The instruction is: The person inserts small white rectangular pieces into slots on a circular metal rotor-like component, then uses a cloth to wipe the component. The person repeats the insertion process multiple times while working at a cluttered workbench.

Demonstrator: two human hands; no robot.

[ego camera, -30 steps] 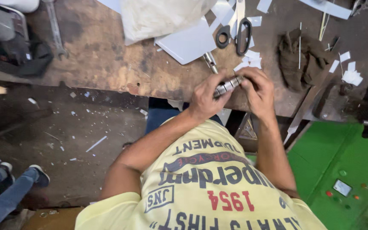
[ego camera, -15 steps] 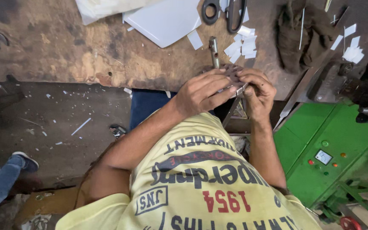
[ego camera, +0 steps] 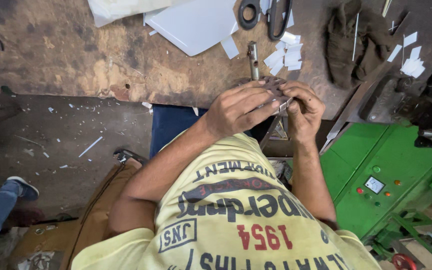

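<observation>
Metal piece point(ego camera: 276, 89), small and grey, sits pinched between both hands at the bench edge, left hand point(ego camera: 238, 109) curled over it, right hand point(ego camera: 303, 107) clenched beside. Fingers crowd so tightly it could slip and drop past the bench point(ego camera: 76, 55). Since a second ago, the hands have drawn nearer his chest, farther from the scissors point(ego camera: 268, 15).

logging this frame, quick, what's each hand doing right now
Left hand: closed on the round metal part.
Right hand: closed on the same part.
</observation>
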